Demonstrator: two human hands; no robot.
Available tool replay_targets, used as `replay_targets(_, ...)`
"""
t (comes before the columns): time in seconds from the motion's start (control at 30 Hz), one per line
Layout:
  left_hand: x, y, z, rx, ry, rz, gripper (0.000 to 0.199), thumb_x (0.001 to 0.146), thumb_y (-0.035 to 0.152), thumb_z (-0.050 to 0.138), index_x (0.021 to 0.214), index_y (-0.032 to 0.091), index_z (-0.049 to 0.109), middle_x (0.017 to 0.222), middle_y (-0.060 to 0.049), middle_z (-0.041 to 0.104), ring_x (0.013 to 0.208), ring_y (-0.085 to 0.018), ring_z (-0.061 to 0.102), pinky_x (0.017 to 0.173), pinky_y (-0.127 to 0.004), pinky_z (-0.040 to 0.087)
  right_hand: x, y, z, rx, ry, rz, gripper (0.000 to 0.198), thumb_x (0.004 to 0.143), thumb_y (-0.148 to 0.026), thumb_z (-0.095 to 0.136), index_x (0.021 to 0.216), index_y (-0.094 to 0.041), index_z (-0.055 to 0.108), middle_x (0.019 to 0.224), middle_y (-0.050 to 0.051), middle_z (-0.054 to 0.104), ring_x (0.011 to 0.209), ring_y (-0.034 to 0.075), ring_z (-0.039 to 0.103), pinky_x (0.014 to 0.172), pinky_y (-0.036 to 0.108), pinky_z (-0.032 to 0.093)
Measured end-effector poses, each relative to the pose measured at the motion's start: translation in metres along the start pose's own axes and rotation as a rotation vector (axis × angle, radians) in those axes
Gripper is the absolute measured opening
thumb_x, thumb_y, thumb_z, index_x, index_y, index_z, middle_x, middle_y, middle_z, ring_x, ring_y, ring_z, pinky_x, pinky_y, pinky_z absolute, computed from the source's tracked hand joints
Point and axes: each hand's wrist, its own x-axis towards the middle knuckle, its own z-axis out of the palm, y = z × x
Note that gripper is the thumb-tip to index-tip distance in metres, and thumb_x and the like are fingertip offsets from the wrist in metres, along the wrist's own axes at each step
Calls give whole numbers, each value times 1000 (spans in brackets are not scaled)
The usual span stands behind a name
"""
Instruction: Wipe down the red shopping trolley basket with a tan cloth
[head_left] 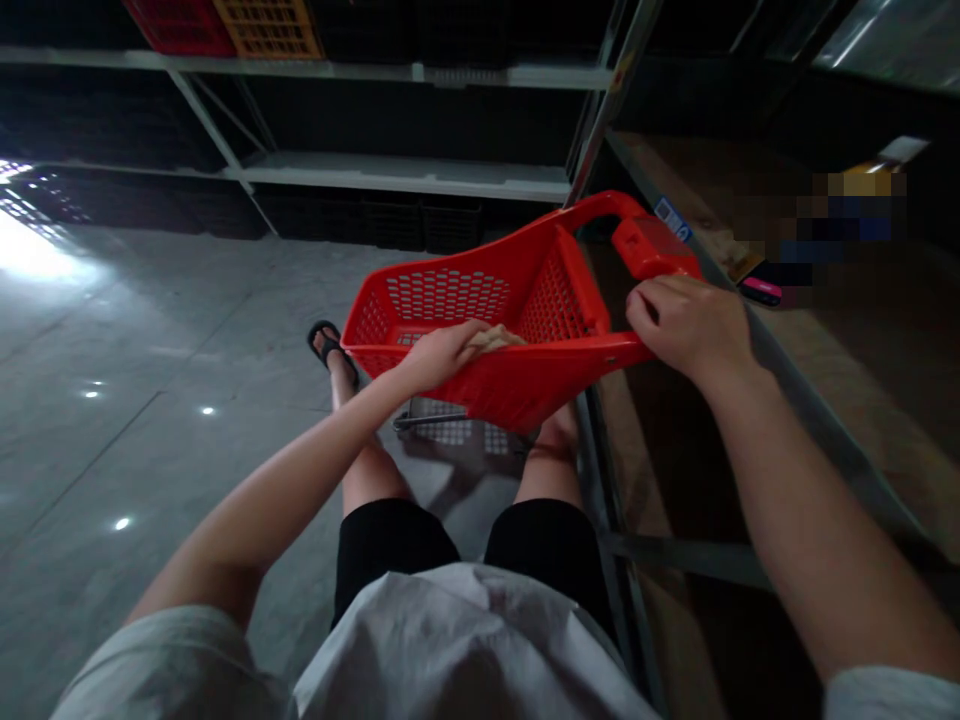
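Note:
A red plastic shopping cart (517, 385) with perforated walls stands in front of me, between my legs. My right hand (686, 320) is closed around its handle end at the right, below the red handle block. On the near rim rests my left hand (442, 355), its fingers closed on a crumpled beige cloth (495, 340) pressed against the rim. The part of the basket floor that shows through the opening holds nothing I can make out. Beneath the basket a grey metal frame shows.
Metal shelving (420, 180) runs along the back, with a red crate (184, 25) and a yellow crate (274, 28) on top and dark crates (390, 222) below. At the right is a brown board surface (862, 380) with a pink-and-black item (761, 290). Grey floor (187, 330) lies left.

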Motion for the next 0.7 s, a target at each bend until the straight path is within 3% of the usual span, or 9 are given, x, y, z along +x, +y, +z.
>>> replay_targets(0.07,-34,-43,-21,126,14,-76,32,104,23,57,134,23,68,124,-4,79,108,-22,72,100,-35,57,2,4,-2,10,-14,4,48,109,-36,36,99,-17,79,101,19,80,89,30,72,69,40,42)
replay_targets(0.13,-71,-77,-44,212,55,-148,21,102,25,59,119,22,72,113,-2,79,103,-21,71,101,-37,57,3,3,-5,18,-19,22,64,114,-46,23,102,-19,80,101,21,80,89,31,72,68,43,42)
replay_targets(0.2,-104,-94,-59,255,122,-223,12,102,25,59,103,21,71,100,-2,77,94,-22,70,99,-39,59,2,-11,-9,30,-34,19,69,114,-46,18,104,-19,81,103,21,80,94,32,72,71,44,44)
replay_targets(0.27,-127,-91,-59,264,217,-270,13,101,21,57,101,20,70,101,-6,76,97,-24,71,99,-43,60,1,-39,-11,67,-79,-18,58,113,-36,26,106,-17,80,109,20,81,103,34,72,75,43,48)
replay_targets(0.37,-132,-55,-24,250,368,-276,32,101,11,49,125,14,70,124,-14,76,120,-28,69,111,-48,56,-1,-100,-7,155,-210,-150,46,111,-30,36,109,-15,80,117,18,82,110,32,74,78,39,48)
replay_targets(0.43,-118,-24,14,235,421,-246,43,102,10,48,142,16,66,138,-12,74,133,-25,64,121,-46,50,-3,-139,-1,162,-301,-226,47,113,-33,36,113,-16,80,116,18,83,106,31,76,75,36,46)
replay_targets(0.5,-98,1,51,188,457,-133,42,107,15,49,145,20,66,142,-10,73,138,-24,63,125,-45,48,-4,-165,4,116,-347,-235,52,115,-34,32,117,-15,80,111,20,83,99,31,78,73,36,43)
replay_targets(0.6,-75,14,85,173,523,-22,41,113,21,45,145,21,69,146,-11,72,145,-24,61,128,-47,45,-3,-176,11,37,-350,-192,59,115,-36,27,117,-12,80,104,24,83,93,33,80,72,36,42)
replay_targets(0.7,-83,-2,94,208,472,-3,44,114,19,39,144,26,71,148,-10,73,146,-24,62,129,-49,46,4,-167,17,8,-330,-166,60,113,-37,28,113,-11,83,103,24,84,93,34,80,73,36,42)
